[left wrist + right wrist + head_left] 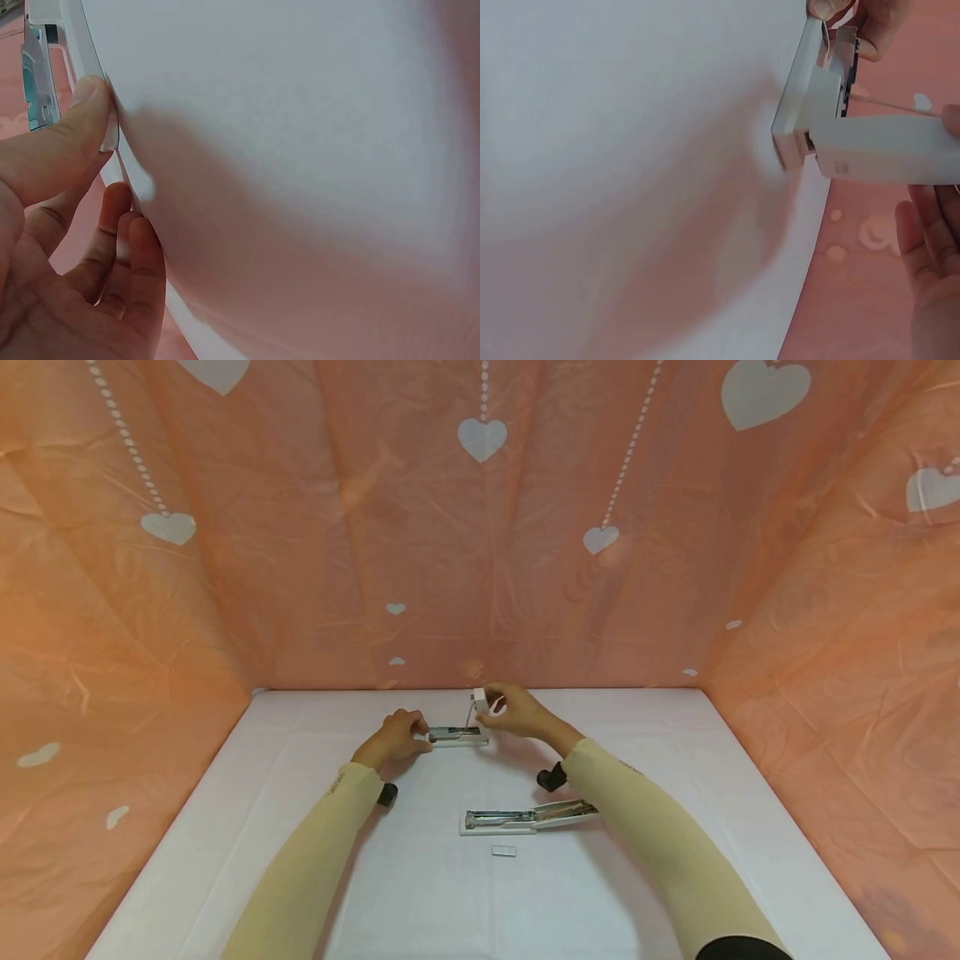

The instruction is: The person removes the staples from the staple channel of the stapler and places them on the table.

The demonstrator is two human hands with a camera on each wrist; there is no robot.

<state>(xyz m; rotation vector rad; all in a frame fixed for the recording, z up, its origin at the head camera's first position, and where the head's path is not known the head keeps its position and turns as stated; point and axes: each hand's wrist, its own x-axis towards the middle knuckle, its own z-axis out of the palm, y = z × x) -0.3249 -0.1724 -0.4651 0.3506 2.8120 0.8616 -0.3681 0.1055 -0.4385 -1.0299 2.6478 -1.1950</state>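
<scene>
A white stapler (459,744) stands opened near the far edge of the table, its top cover raised upright. My left hand (392,741) pinches the left end of its base; in the left wrist view the thumb presses along the base (88,45) beside the metal part. My right hand (522,713) grips the raised cover (889,150) between thumb and fingers. A thin rod runs from the cover to the metal magazine (847,71). Nearer the front lies a second white stapler (495,831), opened out, its right end partly behind my right sleeve.
A small grey strip of staples (504,851) lies in front of the second stapler. The white table (405,893) is bounded by orange sheeting (420,552) with white hearts at the back and sides.
</scene>
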